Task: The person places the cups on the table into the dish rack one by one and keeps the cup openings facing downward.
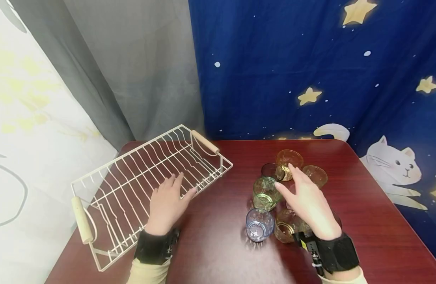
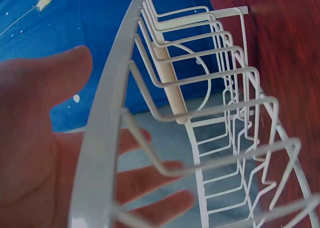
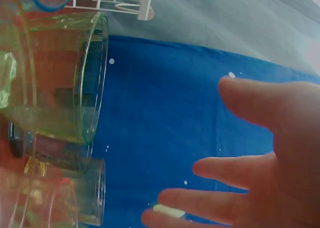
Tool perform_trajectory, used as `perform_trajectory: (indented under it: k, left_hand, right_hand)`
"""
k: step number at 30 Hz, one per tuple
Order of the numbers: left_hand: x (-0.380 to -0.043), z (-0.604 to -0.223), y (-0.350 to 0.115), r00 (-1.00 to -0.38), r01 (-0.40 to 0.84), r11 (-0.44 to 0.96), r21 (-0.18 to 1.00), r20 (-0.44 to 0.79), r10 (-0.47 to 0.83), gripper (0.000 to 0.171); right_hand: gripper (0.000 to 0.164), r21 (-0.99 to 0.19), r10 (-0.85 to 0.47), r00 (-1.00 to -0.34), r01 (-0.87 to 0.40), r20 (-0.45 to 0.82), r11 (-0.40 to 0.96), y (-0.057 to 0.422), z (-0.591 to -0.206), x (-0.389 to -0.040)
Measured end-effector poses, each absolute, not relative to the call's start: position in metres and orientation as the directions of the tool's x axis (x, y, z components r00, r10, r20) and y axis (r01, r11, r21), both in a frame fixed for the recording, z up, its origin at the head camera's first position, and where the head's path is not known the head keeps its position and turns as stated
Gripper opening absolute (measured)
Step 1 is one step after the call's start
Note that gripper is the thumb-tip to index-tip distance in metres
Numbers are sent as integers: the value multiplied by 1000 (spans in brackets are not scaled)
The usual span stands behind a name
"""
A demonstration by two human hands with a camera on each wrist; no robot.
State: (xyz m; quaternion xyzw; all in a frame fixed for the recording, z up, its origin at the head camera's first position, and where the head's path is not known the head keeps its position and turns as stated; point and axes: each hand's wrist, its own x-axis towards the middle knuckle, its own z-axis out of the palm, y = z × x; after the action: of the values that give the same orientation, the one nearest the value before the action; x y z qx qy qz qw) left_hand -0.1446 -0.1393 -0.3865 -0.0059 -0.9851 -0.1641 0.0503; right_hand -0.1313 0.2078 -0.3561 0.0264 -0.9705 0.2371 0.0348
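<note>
My left hand point(image 1: 167, 203) hovers at the near long side of a white wire dish rack point(image 1: 163, 161), fingers spread and holding nothing. In the left wrist view its fingers point(image 2: 150, 188) show behind the rack's top rail point(image 2: 107, 113). My right hand point(image 1: 312, 203) is held over a cluster of drinking glasses, its fingers extended and apart from them. Near its thumb stands a green glass point(image 1: 265, 199), with a blue glass point(image 1: 258, 230) in front of it. An amber glass point(image 1: 284, 230) sits beside the blue one, and a yellow glass point(image 1: 289, 156) stands at the back. The hand partly hides several glasses.
The rack stands slantwise at the left of the dark red table point(image 1: 218, 244), with wooden handles point(image 1: 81, 221) on its short ends. A grey curtain point(image 1: 150, 71) and a blue starry curtain point(image 1: 274, 59) hang behind the table's far edge.
</note>
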Motion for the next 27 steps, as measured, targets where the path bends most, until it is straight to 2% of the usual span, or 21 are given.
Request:
perform_trajectory:
  k: [5, 7, 10, 12, 15, 27]
  left_hand:
    - [-132, -389, -147, -992, 14, 944, 330, 125, -29, 67]
    - [-126, -389, -150, -990, 16, 945, 328, 140, -32, 63]
    - [-119, -389, -152, -985, 22, 943, 333, 168, -36, 56]
    - [-115, -391, -153, -981, 28, 941, 337, 189, -38, 52]
    - [-110, -394, -154, -976, 41, 935, 351, 216, -38, 46]
    - [-102, -409, -162, -935, 210, 920, 330, 343, 91, 31]
  right_hand:
    - [55, -425, 26, -981, -60, 194, 903, 224, -359, -112]
    - [44, -415, 51, -985, -21, 162, 910, 233, -360, -105]
    - [36, -400, 64, -997, 40, 47, 916, 250, -361, -95]
    - [34, -398, 55, -998, 67, -43, 915, 260, -362, -91]
    - [36, -401, 30, -993, 72, -111, 913, 271, -368, -87]
    - [35, -315, -47, -995, -16, -91, 949, 268, -406, -87]
